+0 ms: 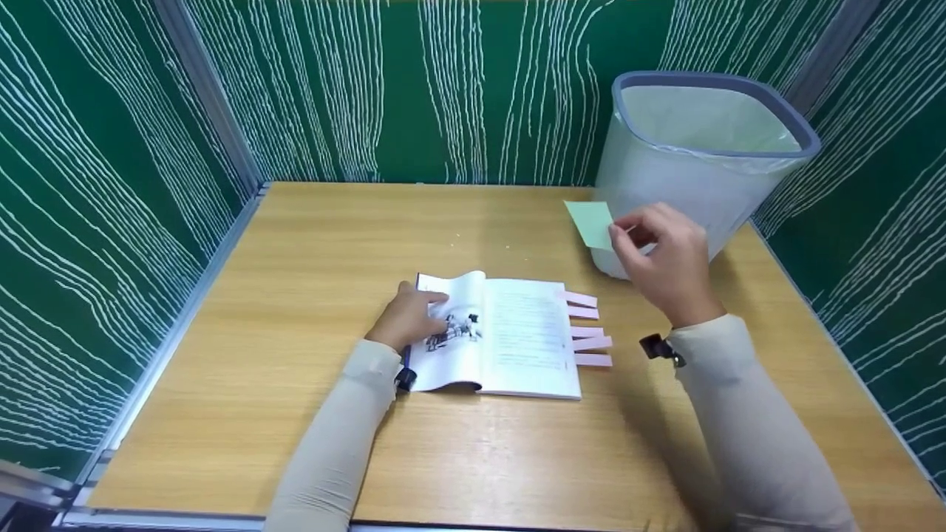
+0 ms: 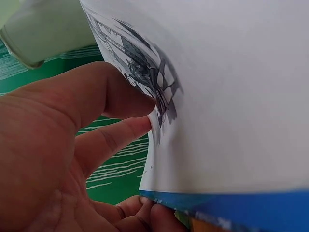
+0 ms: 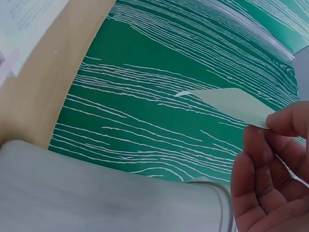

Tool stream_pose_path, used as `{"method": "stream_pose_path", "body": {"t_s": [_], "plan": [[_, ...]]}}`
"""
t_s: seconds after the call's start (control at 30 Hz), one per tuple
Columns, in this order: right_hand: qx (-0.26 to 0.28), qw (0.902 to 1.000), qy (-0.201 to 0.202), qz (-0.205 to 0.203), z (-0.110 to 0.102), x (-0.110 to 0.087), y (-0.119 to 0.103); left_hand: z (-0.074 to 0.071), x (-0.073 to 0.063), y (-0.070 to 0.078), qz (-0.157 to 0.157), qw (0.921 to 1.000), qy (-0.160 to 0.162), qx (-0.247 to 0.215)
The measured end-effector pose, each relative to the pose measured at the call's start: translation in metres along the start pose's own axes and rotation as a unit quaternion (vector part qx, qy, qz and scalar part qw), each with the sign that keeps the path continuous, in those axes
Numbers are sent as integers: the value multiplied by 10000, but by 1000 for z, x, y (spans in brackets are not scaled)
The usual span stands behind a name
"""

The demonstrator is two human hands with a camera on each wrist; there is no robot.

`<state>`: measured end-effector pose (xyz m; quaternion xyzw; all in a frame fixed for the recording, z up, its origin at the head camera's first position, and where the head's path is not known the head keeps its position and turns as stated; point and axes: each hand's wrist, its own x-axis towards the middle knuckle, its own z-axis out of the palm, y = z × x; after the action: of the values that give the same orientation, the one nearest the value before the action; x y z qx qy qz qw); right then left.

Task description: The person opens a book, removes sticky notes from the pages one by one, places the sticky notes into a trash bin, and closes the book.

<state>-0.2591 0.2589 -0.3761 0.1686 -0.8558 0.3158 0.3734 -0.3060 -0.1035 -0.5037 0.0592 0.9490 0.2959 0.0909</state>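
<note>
An open book (image 1: 528, 340) lies on the wooden table, a black-and-white drawing on its left page and printed text on its right. My left hand (image 1: 406, 318) holds the book's left side, thumb on the page by the drawing; the left wrist view shows other fingers behind the blue cover (image 2: 251, 208). Between thumb and fingertip, my right hand (image 1: 669, 258) pinches a corner of a green sticky note (image 1: 590, 224). The note is raised above the table, overlapping the waste bin's lower left side in the head view. Several pink sticky tabs (image 1: 593, 343) stick out from the book's right edge.
A white waste bin (image 1: 658, 177) with a grey rim and a clear liner stands at the table's back right. Green panels (image 1: 403, 96) with white wavy lines enclose the back and sides. Tiny white specks dot the wooden table (image 1: 332, 244) behind the book.
</note>
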Motion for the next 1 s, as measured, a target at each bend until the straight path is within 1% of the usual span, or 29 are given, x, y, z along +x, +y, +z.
{"method": "stream_pose_path", "body": {"t_s": [0.13,0.3,0.5,0.67,0.9,1.0], "plan": [[-149,9999,-1,38,-5,8,-3,1,0,-1,12,10000,4,43],[-304,9993,-48,188,-14,20,-8,1,1,0,-87,9999,13,-83],[-353,9991,16,231,-26,35,-13,2,2,0,-111,9998,5,-154],[-390,9988,114,267,-32,44,-16,2,2,1,-110,9998,12,-169],[-493,9970,239,549,-39,54,-19,2,1,2,-90,9999,-11,-84],[-512,9969,325,491,-40,60,-19,1,0,1,-6,10000,29,41]]}}
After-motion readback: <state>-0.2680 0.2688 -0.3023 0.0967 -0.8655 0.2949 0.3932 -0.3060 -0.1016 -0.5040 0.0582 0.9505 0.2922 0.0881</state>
